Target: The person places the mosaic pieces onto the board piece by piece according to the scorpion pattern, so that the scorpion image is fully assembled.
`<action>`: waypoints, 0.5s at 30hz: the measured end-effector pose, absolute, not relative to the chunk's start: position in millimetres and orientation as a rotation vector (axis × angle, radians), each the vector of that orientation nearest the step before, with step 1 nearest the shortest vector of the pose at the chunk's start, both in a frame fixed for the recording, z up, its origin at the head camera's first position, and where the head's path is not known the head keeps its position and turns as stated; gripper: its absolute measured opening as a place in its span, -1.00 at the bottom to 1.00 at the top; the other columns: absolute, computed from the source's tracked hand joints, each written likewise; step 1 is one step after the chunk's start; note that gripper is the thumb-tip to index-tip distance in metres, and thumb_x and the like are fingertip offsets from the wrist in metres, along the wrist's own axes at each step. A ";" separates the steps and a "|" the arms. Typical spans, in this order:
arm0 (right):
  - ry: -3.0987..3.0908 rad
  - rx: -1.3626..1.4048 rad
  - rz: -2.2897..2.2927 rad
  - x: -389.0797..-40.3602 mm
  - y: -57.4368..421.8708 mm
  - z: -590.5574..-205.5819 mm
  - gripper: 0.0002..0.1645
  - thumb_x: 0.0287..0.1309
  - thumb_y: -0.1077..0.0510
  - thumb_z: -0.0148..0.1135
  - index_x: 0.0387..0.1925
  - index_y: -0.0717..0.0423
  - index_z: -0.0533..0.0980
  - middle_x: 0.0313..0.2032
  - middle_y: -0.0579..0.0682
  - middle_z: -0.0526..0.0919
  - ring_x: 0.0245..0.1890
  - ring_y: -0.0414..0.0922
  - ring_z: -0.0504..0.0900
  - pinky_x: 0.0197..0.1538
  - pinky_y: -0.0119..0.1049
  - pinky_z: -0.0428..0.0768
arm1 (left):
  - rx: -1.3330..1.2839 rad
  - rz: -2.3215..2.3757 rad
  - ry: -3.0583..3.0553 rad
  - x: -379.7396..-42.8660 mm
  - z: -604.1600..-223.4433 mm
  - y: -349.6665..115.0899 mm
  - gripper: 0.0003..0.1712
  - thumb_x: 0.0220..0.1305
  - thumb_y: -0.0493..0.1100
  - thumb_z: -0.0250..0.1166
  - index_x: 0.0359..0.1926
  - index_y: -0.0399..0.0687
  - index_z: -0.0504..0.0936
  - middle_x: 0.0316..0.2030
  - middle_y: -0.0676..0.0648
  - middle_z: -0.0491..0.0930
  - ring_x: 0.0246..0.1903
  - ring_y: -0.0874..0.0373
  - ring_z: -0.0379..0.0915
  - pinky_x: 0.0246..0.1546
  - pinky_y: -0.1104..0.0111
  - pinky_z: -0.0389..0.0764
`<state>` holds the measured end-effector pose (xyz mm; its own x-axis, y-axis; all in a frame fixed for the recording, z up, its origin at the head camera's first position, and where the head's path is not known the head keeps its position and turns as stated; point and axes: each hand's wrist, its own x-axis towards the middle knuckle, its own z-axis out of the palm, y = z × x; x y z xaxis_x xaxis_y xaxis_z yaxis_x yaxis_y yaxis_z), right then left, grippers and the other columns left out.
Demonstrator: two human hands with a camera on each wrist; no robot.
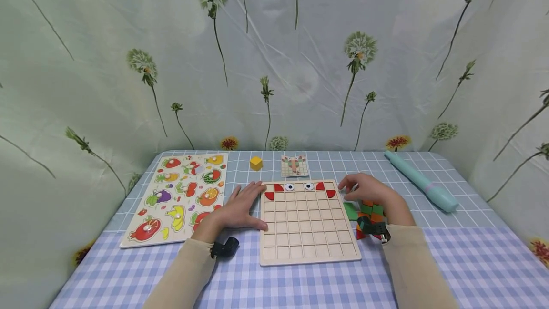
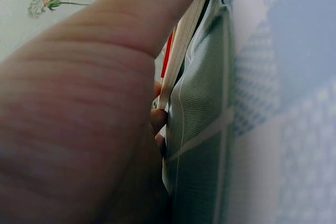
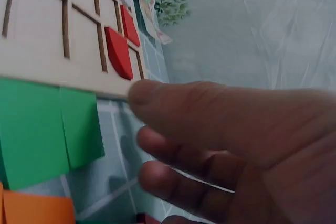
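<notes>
So the wooden grid board (image 1: 307, 226) is sitting between both hands: left hand (image 1: 240, 211) is resting wide-fingered against its left edge, probably steadying it; right hand (image 1: 366, 188) is hanging half-curled, seemingly empty, by its far-right corner, colored blocks (image 1: 377, 210) lying handily right of it.

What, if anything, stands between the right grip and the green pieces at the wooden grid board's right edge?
Nothing visible does: in the right wrist view, only tablecloth shows between the right grip and the green pieces. An orange piece lies beside them, not between.

dandelion-print backdrop (image 1: 309, 94) behind a cloth-covered table (image 1: 472, 261)
</notes>
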<state>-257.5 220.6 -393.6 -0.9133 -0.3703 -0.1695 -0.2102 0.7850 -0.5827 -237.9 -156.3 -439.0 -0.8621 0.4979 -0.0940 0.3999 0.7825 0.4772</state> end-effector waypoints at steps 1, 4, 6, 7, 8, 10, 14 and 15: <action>2.677 -0.465 -0.840 -257.1 222.3 -394.5 -0.73 0.18 0.26 0.31 -0.06 0.18 0.61 -0.25 0.06 0.61 -0.23 -0.06 0.50 -0.17 -0.22 0.55 | 0.705 0.668 2.759 -237.8 -439.1 -156.4 0.28 -0.06 0.36 0.51 0.56 -0.01 0.09 0.59 -0.13 -0.03 0.60 -0.13 -0.26 0.55 -0.20 -0.32; 2.615 -0.509 -0.852 -257.0 226.0 -397.3 -0.77 0.14 0.30 0.31 -0.13 0.23 0.61 -0.39 0.00 0.53 -0.36 -0.12 0.43 -0.29 -0.29 0.44 | 0.708 0.667 2.760 -238.0 -439.5 -156.7 0.28 -0.06 0.36 0.51 0.56 -0.02 0.09 0.59 -0.13 -0.03 0.60 -0.13 -0.26 0.55 -0.20 -0.31; 2.590 -0.508 -0.856 -257.0 226.9 -398.3 -0.79 0.12 0.32 0.32 -0.17 0.24 0.59 -0.45 -0.03 0.49 -0.43 -0.14 0.40 -0.33 -0.30 0.41 | 0.707 0.664 2.763 -237.8 -439.3 -156.8 0.28 -0.06 0.36 0.51 0.56 -0.01 0.09 0.59 -0.13 -0.03 0.60 -0.13 -0.26 0.55 -0.19 -0.32; 2.587 -0.500 -0.851 -257.2 227.2 -398.8 -0.80 0.10 0.33 0.33 -0.19 0.24 0.59 -0.47 -0.04 0.48 -0.45 -0.15 0.40 -0.34 -0.31 0.40 | 0.706 0.664 2.763 -237.8 -439.2 -156.6 0.28 -0.06 0.36 0.51 0.56 -0.01 0.09 0.59 -0.13 -0.03 0.60 -0.12 -0.26 0.55 -0.19 -0.32; 2.587 -0.495 -0.843 -257.6 227.5 -399.4 -0.80 0.09 0.33 0.34 -0.20 0.24 0.58 -0.48 -0.04 0.48 -0.46 -0.16 0.40 -0.35 -0.31 0.40 | 0.705 0.663 2.763 -237.8 -439.1 -156.5 0.28 -0.06 0.36 0.51 0.56 -0.01 0.09 0.59 -0.13 -0.03 0.60 -0.12 -0.26 0.55 -0.19 -0.32; 2.595 -0.476 -0.827 -258.0 227.6 -400.5 -0.80 0.07 0.33 0.36 -0.23 0.21 0.57 -0.49 -0.05 0.47 -0.47 -0.16 0.40 -0.35 -0.31 0.40 | 0.705 0.664 2.763 -237.8 -438.7 -156.3 0.28 -0.06 0.36 0.51 0.55 -0.01 0.10 0.59 -0.13 -0.03 0.60 -0.12 -0.26 0.55 -0.19 -0.32; 2.606 -0.447 -0.810 -257.6 227.3 -401.5 -0.84 0.06 0.33 0.37 -0.29 0.18 0.57 -0.50 -0.05 0.45 -0.47 -0.14 0.40 -0.36 -0.31 0.39 | 0.710 0.667 2.761 -237.6 -438.6 -156.5 0.28 -0.06 0.35 0.51 0.55 -0.02 0.10 0.59 -0.13 -0.03 0.60 -0.12 -0.26 0.55 -0.19 -0.33; 2.608 -0.442 -0.807 -257.4 227.1 -401.7 -0.85 0.05 0.32 0.38 -0.30 0.17 0.57 -0.50 -0.05 0.45 -0.46 -0.14 0.40 -0.36 -0.30 0.39 | 0.711 0.667 2.762 -237.6 -438.7 -156.7 0.28 -0.06 0.35 0.51 0.55 -0.02 0.10 0.59 -0.13 -0.03 0.60 -0.12 -0.26 0.55 -0.19 -0.33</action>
<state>-257.4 227.1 -401.7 -0.8809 -0.3982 -0.2559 -0.1839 0.7861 -0.5901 -237.6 -156.7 -438.7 -0.8609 0.5008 -0.0897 0.4045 0.7808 0.4762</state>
